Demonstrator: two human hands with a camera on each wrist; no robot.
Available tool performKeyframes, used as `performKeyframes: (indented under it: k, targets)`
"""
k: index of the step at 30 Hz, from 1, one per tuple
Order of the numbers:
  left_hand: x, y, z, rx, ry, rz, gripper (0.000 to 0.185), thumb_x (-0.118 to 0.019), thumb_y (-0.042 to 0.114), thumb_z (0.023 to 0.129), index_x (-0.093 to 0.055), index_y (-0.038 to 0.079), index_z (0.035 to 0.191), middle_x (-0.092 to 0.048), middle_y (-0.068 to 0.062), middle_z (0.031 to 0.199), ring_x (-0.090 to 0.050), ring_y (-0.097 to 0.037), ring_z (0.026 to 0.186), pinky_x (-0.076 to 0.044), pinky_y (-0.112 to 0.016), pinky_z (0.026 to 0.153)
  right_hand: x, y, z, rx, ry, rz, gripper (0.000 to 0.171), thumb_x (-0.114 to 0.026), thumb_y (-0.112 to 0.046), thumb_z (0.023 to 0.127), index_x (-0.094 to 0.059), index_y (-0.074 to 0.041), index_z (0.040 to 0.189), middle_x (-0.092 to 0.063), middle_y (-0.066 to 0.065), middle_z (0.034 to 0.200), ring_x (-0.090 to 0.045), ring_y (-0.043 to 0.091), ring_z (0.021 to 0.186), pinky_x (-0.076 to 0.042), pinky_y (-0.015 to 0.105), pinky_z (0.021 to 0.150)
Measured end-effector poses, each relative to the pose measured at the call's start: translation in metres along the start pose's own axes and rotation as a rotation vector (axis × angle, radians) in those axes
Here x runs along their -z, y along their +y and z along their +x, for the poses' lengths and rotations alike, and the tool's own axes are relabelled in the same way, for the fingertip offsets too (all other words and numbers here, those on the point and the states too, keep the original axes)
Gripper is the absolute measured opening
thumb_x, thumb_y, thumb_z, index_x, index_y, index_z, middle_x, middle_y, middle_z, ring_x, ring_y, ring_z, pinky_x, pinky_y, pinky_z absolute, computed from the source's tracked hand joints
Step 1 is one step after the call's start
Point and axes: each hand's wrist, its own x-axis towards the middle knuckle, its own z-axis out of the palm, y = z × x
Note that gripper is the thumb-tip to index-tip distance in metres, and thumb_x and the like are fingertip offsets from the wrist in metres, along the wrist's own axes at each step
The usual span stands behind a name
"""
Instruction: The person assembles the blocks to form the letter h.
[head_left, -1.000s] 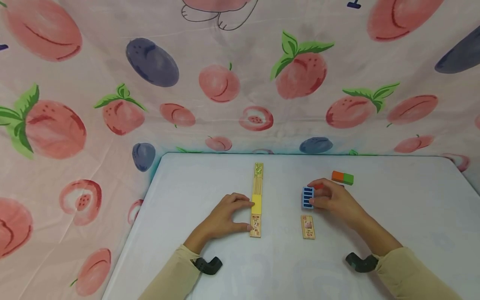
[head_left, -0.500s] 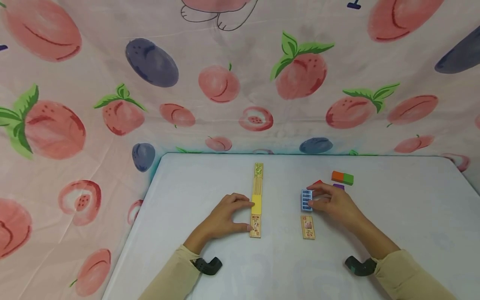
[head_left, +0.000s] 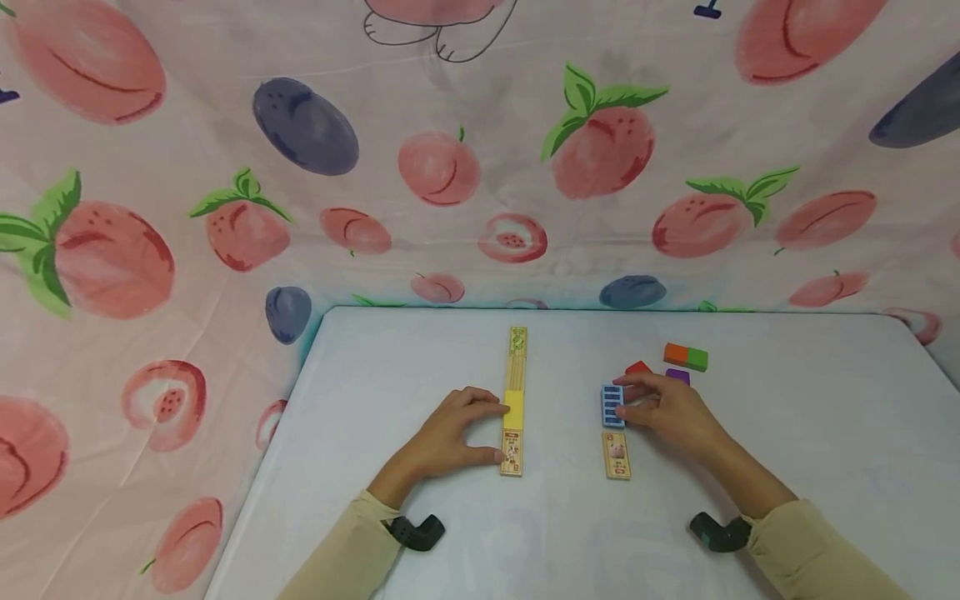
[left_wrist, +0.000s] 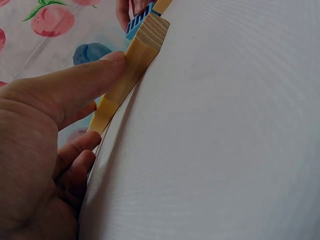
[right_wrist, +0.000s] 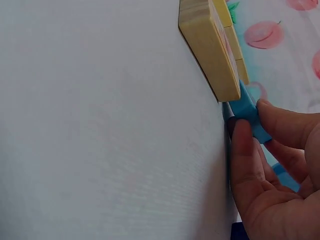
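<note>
My left hand (head_left: 453, 433) lies along the left side of a row of wooden dominoes, its thumb and a forefinger touching it. The row runs away from me: a printed domino (head_left: 512, 452) nearest, then a yellow block (head_left: 513, 410), a plain grooved section (head_left: 515, 372) and a green-printed domino (head_left: 517, 340). My right hand (head_left: 675, 412) pinches a light-blue block (head_left: 612, 406) with dark stripes between thumb and fingers. Just nearer to me lies a wooden domino (head_left: 617, 456) with a pink picture. In the right wrist view the blue block (right_wrist: 248, 117) is beside that domino's end (right_wrist: 212, 55).
Behind my right hand lie an orange-and-green pair of blocks (head_left: 686, 357), a purple block (head_left: 678, 377) and a red block (head_left: 638, 367), the last two partly hidden. A fruit-print cloth (head_left: 450, 100) hangs behind the white table (head_left: 420, 350).
My right hand has brought the blue block slightly toward me, close to the pink-picture domino. The red and purple blocks show more. My left hand has stayed in place.
</note>
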Motion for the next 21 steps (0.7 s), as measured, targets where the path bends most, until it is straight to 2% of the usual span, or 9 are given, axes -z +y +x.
performKeyframes:
  k: [12, 21]
  targets:
    - [-0.0008, -0.0010, 0.0003, 0.016, -0.004, -0.012, 0.064, -0.085, 0.046, 0.081, -0.063, 0.031, 0.139, -0.053, 0.009, 0.142, -0.044, -0.014, 0.135, -0.041, -0.044, 0.114, 0.0002, 0.0013, 0.0011, 0.029, -0.003, -0.060, 0.045, -0.077, -0.028, 0.091, -0.066, -0.012, 0.132, -0.071, 0.006, 0.107, -0.063, 0.021, 0.095, -0.052, 0.031, 0.080]
    - [-0.0007, -0.0008, 0.0001, -0.027, 0.012, 0.018, 0.063, -0.083, 0.048, 0.083, -0.063, 0.028, 0.140, -0.054, 0.006, 0.141, -0.047, -0.017, 0.133, -0.043, -0.046, 0.111, 0.0026, 0.0021, 0.0027, 0.041, -0.044, -0.069, 0.046, -0.076, -0.031, 0.093, -0.065, -0.012, 0.134, -0.067, 0.005, 0.105, -0.059, 0.021, 0.094, -0.052, 0.026, 0.073]
